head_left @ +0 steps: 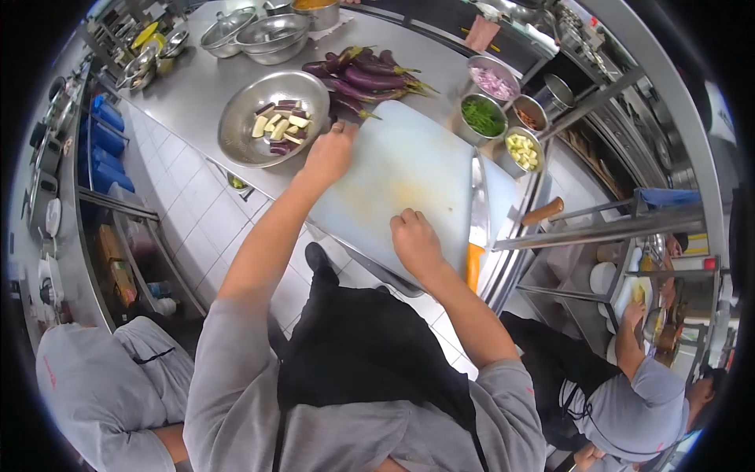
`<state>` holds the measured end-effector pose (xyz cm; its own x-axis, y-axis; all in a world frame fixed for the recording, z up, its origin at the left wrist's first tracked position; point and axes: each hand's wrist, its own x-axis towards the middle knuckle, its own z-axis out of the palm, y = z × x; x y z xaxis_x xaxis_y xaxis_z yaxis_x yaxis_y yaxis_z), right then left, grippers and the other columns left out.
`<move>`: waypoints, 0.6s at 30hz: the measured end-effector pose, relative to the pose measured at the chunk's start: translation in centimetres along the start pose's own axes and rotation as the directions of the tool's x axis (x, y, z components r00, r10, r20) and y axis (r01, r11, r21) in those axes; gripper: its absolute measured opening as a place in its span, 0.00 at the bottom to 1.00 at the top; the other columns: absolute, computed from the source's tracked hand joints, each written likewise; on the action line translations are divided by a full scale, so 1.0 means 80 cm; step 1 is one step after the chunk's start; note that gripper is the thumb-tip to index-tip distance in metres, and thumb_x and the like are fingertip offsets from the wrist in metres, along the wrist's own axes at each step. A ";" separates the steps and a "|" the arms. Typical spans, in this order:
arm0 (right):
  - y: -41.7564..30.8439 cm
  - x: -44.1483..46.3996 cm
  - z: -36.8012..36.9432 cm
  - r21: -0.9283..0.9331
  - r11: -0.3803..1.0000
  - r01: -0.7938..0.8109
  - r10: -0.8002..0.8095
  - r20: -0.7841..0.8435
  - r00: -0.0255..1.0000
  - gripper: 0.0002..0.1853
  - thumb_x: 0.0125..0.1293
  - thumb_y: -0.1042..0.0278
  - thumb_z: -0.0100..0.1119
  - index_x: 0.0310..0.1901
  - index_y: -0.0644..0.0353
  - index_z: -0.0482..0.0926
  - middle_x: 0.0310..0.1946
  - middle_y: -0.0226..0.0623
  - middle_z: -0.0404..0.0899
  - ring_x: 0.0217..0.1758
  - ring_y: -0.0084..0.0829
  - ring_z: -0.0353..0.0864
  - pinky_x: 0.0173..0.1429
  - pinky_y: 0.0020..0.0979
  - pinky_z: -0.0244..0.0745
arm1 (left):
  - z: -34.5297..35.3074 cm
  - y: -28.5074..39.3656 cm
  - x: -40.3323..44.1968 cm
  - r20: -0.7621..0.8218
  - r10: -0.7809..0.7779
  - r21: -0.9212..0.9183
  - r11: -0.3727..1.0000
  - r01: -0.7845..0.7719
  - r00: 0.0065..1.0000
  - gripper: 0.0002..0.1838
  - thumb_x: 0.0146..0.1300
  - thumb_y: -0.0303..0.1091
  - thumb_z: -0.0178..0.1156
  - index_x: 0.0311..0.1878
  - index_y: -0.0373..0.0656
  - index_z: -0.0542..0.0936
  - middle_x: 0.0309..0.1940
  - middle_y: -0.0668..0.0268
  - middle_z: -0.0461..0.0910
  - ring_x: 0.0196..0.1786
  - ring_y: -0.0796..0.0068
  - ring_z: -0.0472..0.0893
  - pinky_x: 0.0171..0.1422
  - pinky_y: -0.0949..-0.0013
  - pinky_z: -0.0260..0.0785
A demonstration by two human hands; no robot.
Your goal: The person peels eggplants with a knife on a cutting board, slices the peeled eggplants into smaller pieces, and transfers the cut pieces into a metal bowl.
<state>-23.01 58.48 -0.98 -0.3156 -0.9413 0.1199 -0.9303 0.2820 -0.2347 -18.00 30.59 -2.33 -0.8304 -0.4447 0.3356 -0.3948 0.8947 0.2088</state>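
My left hand (329, 156) is closed at the far left edge of the white cutting board (401, 169), beside the steel bowl; whatever its curled fingers hold, if anything, is hidden. Cut eggplant pieces (281, 126) lie in that bowl (236, 141). Purple whole eggplants (370, 79) are heaped just beyond the board. Over the board's near part, my right hand (417, 240) has its fingers curled, and its palm is out of sight. A knife (476, 228) with an orange handle lies along the board's right side, apart from both hands.
Steel containers hold chopped purple onion (491, 82), greens (482, 116) and pale green cubes (521, 151). Stacked bowls (271, 35) stand at the back left. A wooden handle (543, 211) juts out at right. People in grey shirts are at lower left (110, 385) and lower right (629, 405).
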 end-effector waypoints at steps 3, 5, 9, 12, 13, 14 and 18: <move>0.000 -0.038 -0.069 0.364 0.929 -0.066 0.168 -0.254 0.953 0.08 0.59 0.81 0.62 0.40 0.65 0.86 0.40 0.48 0.85 0.43 0.45 0.87 0.48 0.40 0.84 | 0.038 0.004 0.037 0.188 -0.055 0.196 0.980 0.017 0.981 0.14 0.67 0.27 0.58 0.54 0.34 0.82 0.47 0.41 0.86 0.49 0.48 0.89 0.52 0.54 0.85; 0.007 -0.084 -0.120 0.517 0.816 -0.258 0.424 -0.234 0.875 0.09 0.60 0.81 0.63 0.41 0.63 0.87 0.38 0.46 0.85 0.39 0.46 0.88 0.44 0.40 0.83 | 0.047 -0.010 0.050 0.243 -0.064 0.251 0.968 0.001 0.968 0.13 0.69 0.29 0.57 0.51 0.32 0.82 0.47 0.40 0.86 0.49 0.48 0.90 0.52 0.54 0.86; 0.080 -0.180 -0.134 0.381 0.744 -0.548 0.666 -0.365 0.651 0.07 0.61 0.80 0.69 0.41 0.64 0.90 0.37 0.44 0.88 0.35 0.31 0.90 0.42 0.31 0.83 | 0.068 -0.029 0.059 0.247 -0.106 0.279 0.960 0.034 0.963 0.13 0.70 0.27 0.56 0.52 0.30 0.81 0.46 0.42 0.86 0.48 0.47 0.90 0.51 0.55 0.86; 0.138 -0.218 -0.095 0.360 0.611 -0.706 0.792 -0.305 0.529 0.08 0.63 0.77 0.68 0.43 0.64 0.90 0.39 0.47 0.89 0.36 0.36 0.91 0.44 0.35 0.84 | 0.072 -0.019 0.059 0.184 -0.115 0.272 0.960 0.062 0.976 0.12 0.71 0.29 0.57 0.52 0.31 0.78 0.45 0.44 0.86 0.47 0.49 0.90 0.49 0.56 0.86; 0.152 -0.232 -0.086 0.229 0.681 -0.696 0.720 -0.385 0.578 0.08 0.63 0.76 0.67 0.44 0.64 0.89 0.39 0.47 0.89 0.37 0.38 0.91 0.44 0.36 0.84 | 0.068 -0.012 0.059 0.179 -0.118 0.254 0.965 0.070 0.977 0.12 0.71 0.29 0.57 0.52 0.32 0.77 0.44 0.44 0.86 0.47 0.49 0.90 0.48 0.56 0.86; 0.162 -0.243 -0.075 0.096 0.741 -0.664 0.627 -0.450 0.636 0.09 0.64 0.76 0.66 0.44 0.64 0.89 0.39 0.48 0.89 0.37 0.40 0.91 0.45 0.37 0.84 | 0.061 -0.011 0.058 0.167 -0.134 0.247 0.965 0.090 0.977 0.12 0.72 0.29 0.57 0.52 0.32 0.76 0.44 0.45 0.86 0.47 0.49 0.90 0.48 0.56 0.86; 0.133 -0.213 -0.075 0.255 0.782 -0.569 0.619 -0.427 0.659 0.08 0.63 0.77 0.66 0.43 0.64 0.89 0.37 0.57 0.88 0.42 0.53 0.90 0.53 0.48 0.84 | 0.004 -0.029 0.030 -0.101 -0.044 0.288 0.955 0.071 0.994 0.12 0.70 0.33 0.59 0.54 0.40 0.75 0.34 0.48 0.86 0.33 0.52 0.89 0.38 0.54 0.84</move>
